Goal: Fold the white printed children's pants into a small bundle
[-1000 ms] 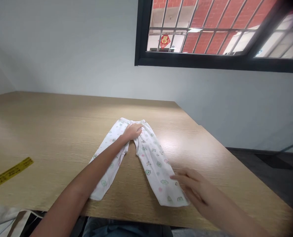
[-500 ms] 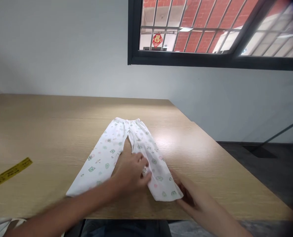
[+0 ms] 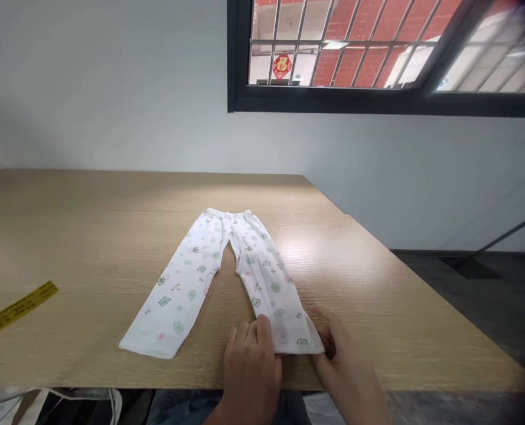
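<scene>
The small printed trousers [image 3: 227,277] lie flat on the bench [image 3: 89,236], legs spread apart, waistband at the far end. The left hand [image 3: 251,369] and right hand [image 3: 346,369] each have a narrow grip pinching the hem of the right-side leg, one at each corner. Well off to the left of both grips lies a yellow measuring tape [image 3: 16,310].

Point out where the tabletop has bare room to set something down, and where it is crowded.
Bare wood lies between the yellow measuring tape and the patterned baby trousers, behind their waistband to the wall, and right of them to the table edge. It is crowded at the near edge, where the left hand and right hand meet one leg's cuff.
</scene>
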The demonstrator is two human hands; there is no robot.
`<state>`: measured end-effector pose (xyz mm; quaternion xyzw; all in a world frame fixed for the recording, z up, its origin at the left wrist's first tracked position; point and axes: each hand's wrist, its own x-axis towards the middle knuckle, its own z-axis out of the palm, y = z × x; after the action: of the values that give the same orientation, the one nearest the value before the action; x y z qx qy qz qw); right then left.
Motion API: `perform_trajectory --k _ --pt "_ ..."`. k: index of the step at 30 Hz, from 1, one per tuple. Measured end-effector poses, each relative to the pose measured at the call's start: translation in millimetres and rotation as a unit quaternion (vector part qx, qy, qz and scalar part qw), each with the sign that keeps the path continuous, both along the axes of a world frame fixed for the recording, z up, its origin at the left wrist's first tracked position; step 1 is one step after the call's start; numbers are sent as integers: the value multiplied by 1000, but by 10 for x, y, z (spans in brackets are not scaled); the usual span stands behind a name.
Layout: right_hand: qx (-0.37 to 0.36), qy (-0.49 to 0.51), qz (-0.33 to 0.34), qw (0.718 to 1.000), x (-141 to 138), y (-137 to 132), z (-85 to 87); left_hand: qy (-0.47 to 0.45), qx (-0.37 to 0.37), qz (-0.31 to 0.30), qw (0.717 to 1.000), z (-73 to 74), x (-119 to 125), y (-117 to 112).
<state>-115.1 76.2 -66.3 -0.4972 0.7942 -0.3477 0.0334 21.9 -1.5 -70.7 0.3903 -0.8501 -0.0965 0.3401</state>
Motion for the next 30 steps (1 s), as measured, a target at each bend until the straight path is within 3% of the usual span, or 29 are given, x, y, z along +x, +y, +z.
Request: perform_trajectory --k 4,12,16,20,25,27,30 --pt "37 37 -55 997 4 53 14 25 6 -2 1000 -48 49 35" --pt "-87 208 19 974 61 -103 146 60 41 -20 997 -36 8 81" --pt "-98 196 14 976 1 -43 119 31 44 4 999 -46 -9 82" --pt "-56 166 -28 984 -86 42 90 42 11 8 999 -60 26 65" --pt "-37 158 -46 986 -113 87 85 79 3 -42 996 -42 80 47" --pt "-48 166 -13 985 -110 95 104 92 -1 -75 993 -38 108 35" --pt "-61 186 89 977 -97 117 163 120 -27 -117 985 -50 163 18"
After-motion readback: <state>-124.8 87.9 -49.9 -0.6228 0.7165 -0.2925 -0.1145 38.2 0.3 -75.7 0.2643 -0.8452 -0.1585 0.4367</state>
